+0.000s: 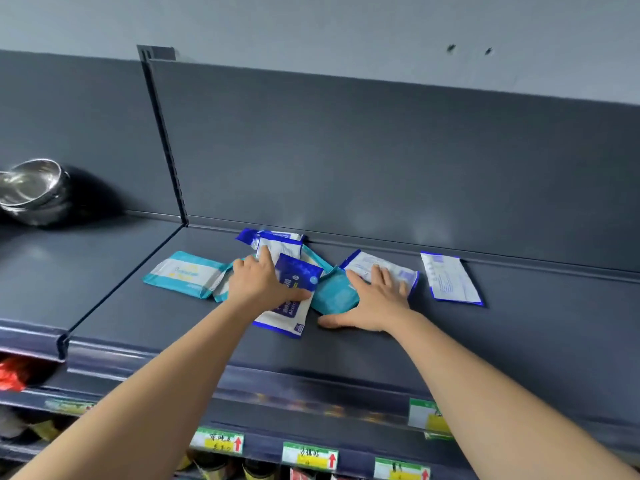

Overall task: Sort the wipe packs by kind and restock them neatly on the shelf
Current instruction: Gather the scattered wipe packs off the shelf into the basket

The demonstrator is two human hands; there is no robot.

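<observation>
both hands lie on a loose pile of wipe packs on the dark grey shelf (346, 351). the left hand (263, 282) rests flat on the pile with its index finger (265, 255) stretched forward, the tip on the back white pack (280, 241). its thumb lies out to the right along the lower edge of the dark blue pack (299, 271), and just below that thumb the front white pack (284, 318) sticks out toward the shelf edge. its other fingers are only partly seen, so i cannot tell whether they curl round anything. to the left of those fingers, slightly apart, lies the left teal pack (183, 273), flat and askew. the right hand (377, 303) is spread wide and holds nothing. its straight fingers (379, 277) press on the right white pack (388, 266), and its thumb (332, 322) reaches left and touches the bare shelf. the middle teal pack (332, 297) sits between that thumb and the fingers, partly under the palm. beyond the little finger, to the right and not touched, the far white pack (450, 277) lies alone near the back wall. well left of the left hand's fingers, in the next bay, stand stacked steel bowls (31, 192). below both wrists, price tags (310, 457) hang on the lower rails.
</observation>
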